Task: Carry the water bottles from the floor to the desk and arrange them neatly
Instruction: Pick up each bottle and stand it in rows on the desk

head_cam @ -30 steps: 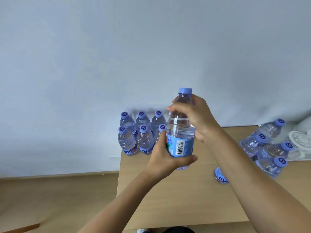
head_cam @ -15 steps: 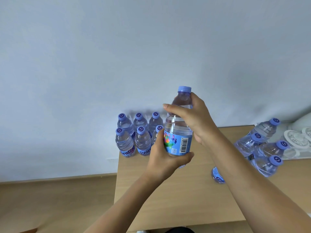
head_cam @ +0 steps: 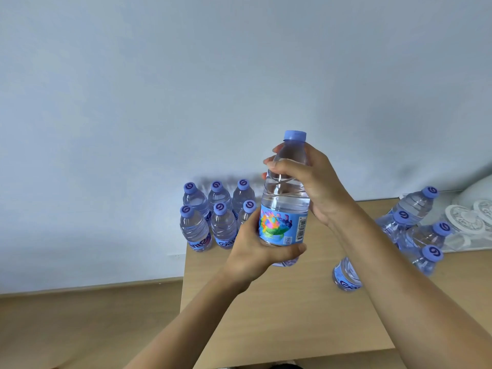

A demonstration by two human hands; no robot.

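Both my left hand (head_cam: 253, 251) and right hand (head_cam: 311, 182) grip 1 full water bottle (head_cam: 285, 206) upright; my right arm half-hides another bottle (head_cam: 344, 275).

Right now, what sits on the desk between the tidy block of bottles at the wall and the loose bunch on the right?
In the head view, only the held bottle, gripped by both hands, hangs there; the desk below looks bare.

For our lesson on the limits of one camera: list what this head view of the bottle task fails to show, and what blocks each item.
1. Held bottle: its base, covered by the left hand.
2. Sixth bottle of the upright group: body behind that hand.
3. Bottle on the desk: top behind the right forearm.
4. White objects: cut off by the right edge.
5. Floor bottles: none in view.
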